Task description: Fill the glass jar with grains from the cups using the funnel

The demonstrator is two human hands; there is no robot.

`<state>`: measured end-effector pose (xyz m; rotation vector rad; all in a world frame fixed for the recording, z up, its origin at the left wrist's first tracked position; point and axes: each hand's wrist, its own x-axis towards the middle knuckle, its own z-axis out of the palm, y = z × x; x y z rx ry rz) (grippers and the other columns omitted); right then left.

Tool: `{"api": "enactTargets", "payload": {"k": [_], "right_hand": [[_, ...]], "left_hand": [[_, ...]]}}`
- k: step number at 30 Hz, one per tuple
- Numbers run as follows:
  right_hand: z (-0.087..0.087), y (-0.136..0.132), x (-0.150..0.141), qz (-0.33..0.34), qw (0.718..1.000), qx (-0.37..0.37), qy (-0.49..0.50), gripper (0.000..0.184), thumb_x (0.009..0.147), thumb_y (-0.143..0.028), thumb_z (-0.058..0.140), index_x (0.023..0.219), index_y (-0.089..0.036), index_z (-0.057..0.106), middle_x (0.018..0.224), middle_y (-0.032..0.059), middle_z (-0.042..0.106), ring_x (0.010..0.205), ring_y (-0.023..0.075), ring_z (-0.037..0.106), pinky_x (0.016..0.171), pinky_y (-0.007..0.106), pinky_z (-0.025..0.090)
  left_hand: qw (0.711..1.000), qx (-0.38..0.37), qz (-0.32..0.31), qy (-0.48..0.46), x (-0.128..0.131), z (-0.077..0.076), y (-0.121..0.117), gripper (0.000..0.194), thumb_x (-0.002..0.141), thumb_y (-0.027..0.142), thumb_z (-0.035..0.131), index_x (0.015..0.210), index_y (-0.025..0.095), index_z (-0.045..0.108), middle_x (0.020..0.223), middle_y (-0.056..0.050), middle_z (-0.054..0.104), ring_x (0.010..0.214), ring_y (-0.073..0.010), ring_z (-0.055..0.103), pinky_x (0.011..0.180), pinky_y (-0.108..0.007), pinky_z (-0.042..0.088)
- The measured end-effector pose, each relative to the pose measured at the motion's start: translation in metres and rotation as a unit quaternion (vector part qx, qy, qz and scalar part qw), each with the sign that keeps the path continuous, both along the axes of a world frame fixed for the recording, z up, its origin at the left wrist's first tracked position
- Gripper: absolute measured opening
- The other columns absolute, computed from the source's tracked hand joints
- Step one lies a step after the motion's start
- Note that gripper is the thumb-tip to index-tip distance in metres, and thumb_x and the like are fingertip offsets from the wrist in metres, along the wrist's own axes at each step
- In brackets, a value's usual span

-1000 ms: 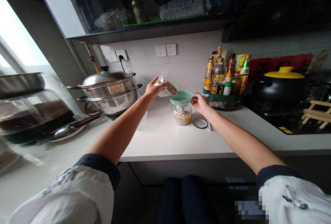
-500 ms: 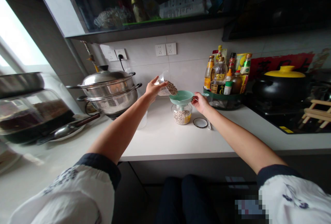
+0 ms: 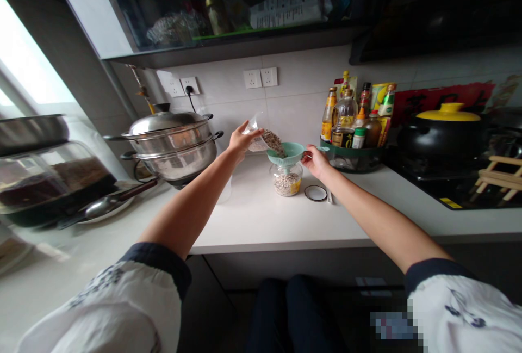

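My left hand (image 3: pixel 241 140) is closed around a clear plastic container (image 3: pixel 256 123), tipped to the right. Speckled seeds or grains (image 3: pixel 272 141) slide out of its mouth into a pale green funnel (image 3: pixel 287 158). The funnel sits on the mouth of a clear jar (image 3: pixel 287 181), partly filled with similar grains and bearing a yellow label. My right hand (image 3: pixel 316 161) pinches the funnel's handle on the right side. Beside the jar lies a round lid (image 3: pixel 315 193) with a dark rim.
A stacked steel steamer (image 3: pixel 175 146) stands left, near a ladle (image 3: pixel 101 206) on a plate. Bottles fill a dark green tray (image 3: pixel 353 163) behind my right hand. Farther right are a black pot with a yellow lid (image 3: pixel 448 113) and a wooden rack (image 3: pixel 501 179). Cabinets hang overhead.
Grains now run from the tilted container down into the funnel, where before they were gathered at its mouth. Both hands have stayed almost in place.
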<state>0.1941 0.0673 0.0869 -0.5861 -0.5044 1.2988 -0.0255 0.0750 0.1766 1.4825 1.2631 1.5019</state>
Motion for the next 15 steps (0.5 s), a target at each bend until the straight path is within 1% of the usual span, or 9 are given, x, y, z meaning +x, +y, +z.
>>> {"api": "enactTargets", "payload": {"k": [3,8,12,15], "right_hand": [[0.0009,-0.0006,0.0004,-0.001,1.0,-0.002,0.0,0.016,0.075,-0.004,0.053,0.07,-0.019,0.051,0.048,-0.0057,0.05,0.038,0.0059,0.042,0.037,0.016,0.037],[0.0026,0.0012,0.003,-0.002,1.0,-0.003,0.008,0.016,0.075,-0.004,0.053,0.071,-0.019,0.05,0.048,-0.0064,0.049,0.038,0.0057,0.042,0.036,0.015,0.036],[0.0055,0.0039,0.0052,-0.009,1.0,0.004,0.023,0.015,0.075,-0.005,0.054,0.071,-0.019,0.05,0.048,-0.0065,0.049,0.039,0.0059,0.043,0.036,0.014,0.037],[0.0066,0.0046,0.0052,-0.013,0.999,0.006,0.036,0.016,0.075,-0.004,0.053,0.072,-0.019,0.05,0.049,-0.0064,0.049,0.04,0.006,0.044,0.037,0.014,0.037]], "left_hand": [[0.999,-0.023,-0.002,-0.03,0.0006,0.0,-0.0041,0.091,0.058,0.036,0.083,0.139,0.024,0.044,0.115,-0.01,0.066,0.104,-0.0255,0.063,0.083,-0.031,0.049],[0.996,-0.045,0.005,-0.081,-0.0005,-0.0007,-0.0071,0.086,0.061,0.037,0.081,0.138,0.025,0.045,0.118,-0.009,0.065,0.107,-0.0271,0.061,0.083,-0.034,0.05],[0.988,-0.055,-0.003,-0.145,-0.0034,0.0009,-0.0052,0.086,0.063,0.038,0.08,0.14,0.025,0.042,0.126,-0.01,0.06,0.108,-0.0284,0.061,0.08,-0.035,0.053],[0.983,-0.066,-0.001,-0.171,-0.006,0.0017,-0.0024,0.084,0.065,0.039,0.078,0.14,0.027,0.042,0.134,-0.009,0.054,0.11,-0.0296,0.059,0.079,-0.035,0.053]]}}
